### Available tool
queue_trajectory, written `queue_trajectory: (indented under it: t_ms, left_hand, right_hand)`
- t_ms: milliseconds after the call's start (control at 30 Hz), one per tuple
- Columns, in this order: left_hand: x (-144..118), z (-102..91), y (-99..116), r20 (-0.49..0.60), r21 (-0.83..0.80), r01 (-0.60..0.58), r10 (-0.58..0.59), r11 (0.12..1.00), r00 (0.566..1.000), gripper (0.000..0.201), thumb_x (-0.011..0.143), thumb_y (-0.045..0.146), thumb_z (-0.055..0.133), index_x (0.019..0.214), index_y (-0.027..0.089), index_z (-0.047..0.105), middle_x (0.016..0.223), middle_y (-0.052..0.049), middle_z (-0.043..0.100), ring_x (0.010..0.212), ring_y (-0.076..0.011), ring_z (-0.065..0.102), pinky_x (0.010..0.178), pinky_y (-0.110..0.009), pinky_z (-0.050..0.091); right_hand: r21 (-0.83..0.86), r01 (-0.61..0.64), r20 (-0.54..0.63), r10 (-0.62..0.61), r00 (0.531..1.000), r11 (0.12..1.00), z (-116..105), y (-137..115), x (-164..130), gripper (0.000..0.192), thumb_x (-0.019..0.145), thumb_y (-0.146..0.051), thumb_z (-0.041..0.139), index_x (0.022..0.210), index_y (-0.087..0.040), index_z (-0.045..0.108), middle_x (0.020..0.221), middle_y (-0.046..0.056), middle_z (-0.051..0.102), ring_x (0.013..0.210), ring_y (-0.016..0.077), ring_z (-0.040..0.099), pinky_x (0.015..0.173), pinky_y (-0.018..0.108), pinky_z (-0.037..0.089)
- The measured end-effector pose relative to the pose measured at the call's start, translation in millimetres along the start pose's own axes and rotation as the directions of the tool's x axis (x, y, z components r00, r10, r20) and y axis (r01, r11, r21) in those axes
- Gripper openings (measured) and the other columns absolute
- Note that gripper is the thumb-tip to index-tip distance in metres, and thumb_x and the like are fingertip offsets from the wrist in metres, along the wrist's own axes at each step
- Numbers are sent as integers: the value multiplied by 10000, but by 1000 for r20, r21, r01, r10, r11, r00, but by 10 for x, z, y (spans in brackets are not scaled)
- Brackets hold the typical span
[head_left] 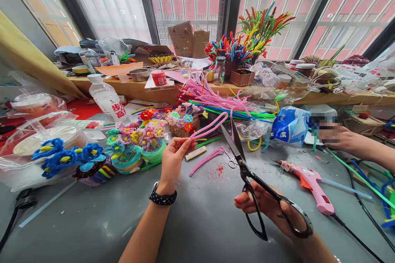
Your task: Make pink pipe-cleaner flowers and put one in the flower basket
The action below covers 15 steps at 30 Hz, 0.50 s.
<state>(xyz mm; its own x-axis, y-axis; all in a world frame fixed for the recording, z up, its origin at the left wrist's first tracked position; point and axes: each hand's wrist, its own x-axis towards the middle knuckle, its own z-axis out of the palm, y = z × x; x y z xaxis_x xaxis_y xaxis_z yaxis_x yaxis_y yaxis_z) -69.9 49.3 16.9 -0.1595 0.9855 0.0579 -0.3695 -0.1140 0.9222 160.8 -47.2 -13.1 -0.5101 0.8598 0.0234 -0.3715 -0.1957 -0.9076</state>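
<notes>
My left hand (pixel 175 156), with a dark watch at the wrist, pinches a pink pipe cleaner (pixel 212 126) bent into a long loop that points up and right. Through the handles of large black scissors (pixel 245 172) go the fingers of my right hand (pixel 265 203). Their blades stand apart, tips upward, close to the loop's end; whether they touch it I cannot tell. Below the loop lie another folded pink pipe cleaner (pixel 206 161), a small cream tube (pixel 196 153) and small silver scissors (pixel 231 159).
Another person's hand (pixel 336 133) is at the right, by a blue tissue pack (pixel 290 125). A pink glue gun (pixel 311 183) with its cord lies below. Flower pots (pixel 126 158) and a bottle (pixel 108 100) stand left. Pink pipe cleaners (pixel 212 92) are piled behind.
</notes>
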Motion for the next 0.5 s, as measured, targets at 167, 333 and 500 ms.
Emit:
queue_trajectory:
  t_ms: [167,333,500]
  left_hand:
    - [-9,15,13,15,38,2,-3,999,1000,225,581,264,699,695,129,559,669,-8,644,645,-122,623,693,-270,500]
    - [-33,9,-8,106,5,-78,77,997,991,145,633,232,668,691,146,566,671,11,636,633,-108,619,663,-248,503]
    - [-72,5,-26,280,7,-169,160,986,947,74,663,155,639,658,158,565,691,18,613,607,-106,611,603,-235,504]
  right_hand:
    - [25,-1,11,1,1000,1000,4,4,1,546,616,-630,524,1014,-256,525,1027,112,627,964,294,562,795,457,379]
    - [56,11,-20,-10,1000,998,-20,-25,-13,551,609,-659,495,967,-245,559,1025,108,624,955,287,565,792,433,387]
    - [47,40,-83,-36,996,998,-107,-11,-40,677,543,-746,460,990,-247,561,1022,109,616,958,296,554,806,442,380]
